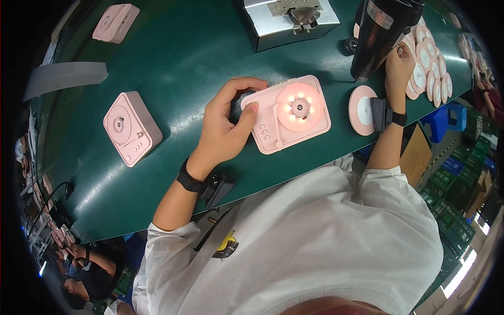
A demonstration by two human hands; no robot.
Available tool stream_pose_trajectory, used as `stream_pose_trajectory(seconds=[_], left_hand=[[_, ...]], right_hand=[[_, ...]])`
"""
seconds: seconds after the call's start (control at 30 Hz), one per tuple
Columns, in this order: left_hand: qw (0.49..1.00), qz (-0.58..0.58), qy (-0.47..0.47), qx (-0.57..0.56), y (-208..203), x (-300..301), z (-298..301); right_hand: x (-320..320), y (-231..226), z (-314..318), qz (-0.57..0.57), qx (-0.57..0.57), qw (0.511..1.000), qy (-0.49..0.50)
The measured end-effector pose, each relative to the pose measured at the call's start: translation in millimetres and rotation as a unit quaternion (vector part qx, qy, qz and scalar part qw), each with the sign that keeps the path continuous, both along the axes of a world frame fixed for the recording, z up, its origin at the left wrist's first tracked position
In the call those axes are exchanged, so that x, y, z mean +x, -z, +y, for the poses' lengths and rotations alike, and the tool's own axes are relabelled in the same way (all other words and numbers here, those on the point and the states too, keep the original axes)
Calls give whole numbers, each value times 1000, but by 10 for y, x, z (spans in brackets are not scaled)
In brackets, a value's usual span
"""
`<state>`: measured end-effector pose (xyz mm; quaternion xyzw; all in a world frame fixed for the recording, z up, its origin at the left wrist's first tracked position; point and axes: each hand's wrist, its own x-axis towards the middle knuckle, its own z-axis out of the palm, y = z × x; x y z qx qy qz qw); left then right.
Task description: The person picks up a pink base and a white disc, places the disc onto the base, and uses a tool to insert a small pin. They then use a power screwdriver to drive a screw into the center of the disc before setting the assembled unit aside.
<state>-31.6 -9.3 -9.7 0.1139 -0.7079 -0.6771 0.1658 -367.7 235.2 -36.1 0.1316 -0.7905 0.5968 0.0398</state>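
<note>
My left hand point(226, 123) grips a small pink toy record player point(268, 118) by its left side, thumb on top and fingers at the back edge. Around the hub of its turntable, several small lights glow. My right hand point(400, 68) reaches to a heap of pink discs with white centres point(418, 79), its fingers bent together at the heap's near-left edge. Part of that hand is behind a black cylindrical tool point(375, 39), and what is between the fingertips is unclear. A single pink disc point(361, 110) lies by my right wrist.
Two more pink record players stand on the green table point(184, 58), one at the left point(131, 128) and one at the far left point(116, 23). A metal box with a latch point(291, 23) sits at the back. A grey curved strip point(68, 79) juts in from the left.
</note>
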Motion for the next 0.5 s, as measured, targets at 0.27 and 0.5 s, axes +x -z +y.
stream_pose_trajectory(seconds=[0.27,0.5], left_hand=[[995,-31,-78,60,-31,-35,-239],[871,-187,-184,-416,-600,-263,-842]], right_hand=[[-86,84,-86,-6,-13,1000,-18],[-56,45,23,-7,-3,1000,25]])
